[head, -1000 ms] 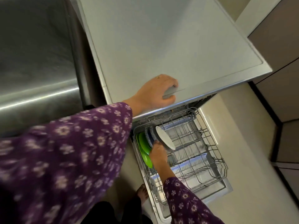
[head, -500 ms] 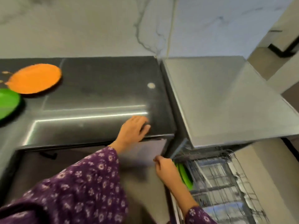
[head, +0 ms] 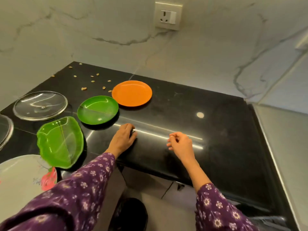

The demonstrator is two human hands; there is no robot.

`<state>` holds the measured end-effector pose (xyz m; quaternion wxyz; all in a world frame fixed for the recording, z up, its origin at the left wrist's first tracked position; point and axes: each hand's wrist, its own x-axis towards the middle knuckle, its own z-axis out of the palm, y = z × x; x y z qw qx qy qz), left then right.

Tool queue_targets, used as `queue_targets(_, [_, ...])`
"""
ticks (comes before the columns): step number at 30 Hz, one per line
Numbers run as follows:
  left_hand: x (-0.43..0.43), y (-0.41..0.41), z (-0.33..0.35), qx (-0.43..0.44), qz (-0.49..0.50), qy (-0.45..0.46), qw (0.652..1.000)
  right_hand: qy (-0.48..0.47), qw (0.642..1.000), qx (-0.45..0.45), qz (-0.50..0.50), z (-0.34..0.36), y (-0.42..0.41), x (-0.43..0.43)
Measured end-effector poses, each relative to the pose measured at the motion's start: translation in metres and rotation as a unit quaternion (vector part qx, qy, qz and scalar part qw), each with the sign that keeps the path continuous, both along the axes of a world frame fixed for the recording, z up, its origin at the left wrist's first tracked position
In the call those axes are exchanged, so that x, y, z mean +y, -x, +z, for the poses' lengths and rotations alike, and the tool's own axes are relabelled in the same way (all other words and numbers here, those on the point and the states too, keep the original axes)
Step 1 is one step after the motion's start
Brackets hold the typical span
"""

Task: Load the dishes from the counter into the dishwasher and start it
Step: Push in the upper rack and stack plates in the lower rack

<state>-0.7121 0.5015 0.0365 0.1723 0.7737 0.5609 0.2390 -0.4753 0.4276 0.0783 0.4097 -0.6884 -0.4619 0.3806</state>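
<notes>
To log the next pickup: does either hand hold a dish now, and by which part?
Nothing is held. The left hand rests on the black counter; the right hand hovers loosely curled, empty.

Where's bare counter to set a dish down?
Free: black counter right of the orange plate, from the right hand across to the steel appliance top. Crowded left side: round green plate, leaf-shaped green plate, glass lid, white plate; shells behind.

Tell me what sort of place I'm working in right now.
Most likely a home kitchen: a black stone counter against a marble-look wall with a power socket, and an orange plate, a round green plate and a glass lid lying on it.
</notes>
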Motion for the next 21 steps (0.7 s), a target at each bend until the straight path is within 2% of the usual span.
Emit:
queue_targets(3, [0.012,0.005,-0.013,-0.024,0.013,-0.03,0.999,0.032,0.998,0.054,-0.014,-0.007,0.017,0.051])
queue_targets(7, [0.018,0.006,-0.021,0.003,-0.01,-0.054,0.998,0.07,0.988,0.133,-0.047,-0.021,0.039,0.117])
queue_targets(14, [0.022,0.007,-0.024,0.016,-0.015,-0.032,0.999,0.082,0.991,0.101,-0.039,-0.025,0.087,0.22])
queue_targets(18, [0.023,0.007,-0.023,0.017,-0.017,-0.029,0.999,0.096,0.988,0.098,-0.075,-0.019,0.108,0.248])
queue_targets(21, [0.022,0.007,-0.022,0.014,-0.017,-0.024,0.999,0.107,0.975,0.161,-0.112,-0.009,0.117,0.249])
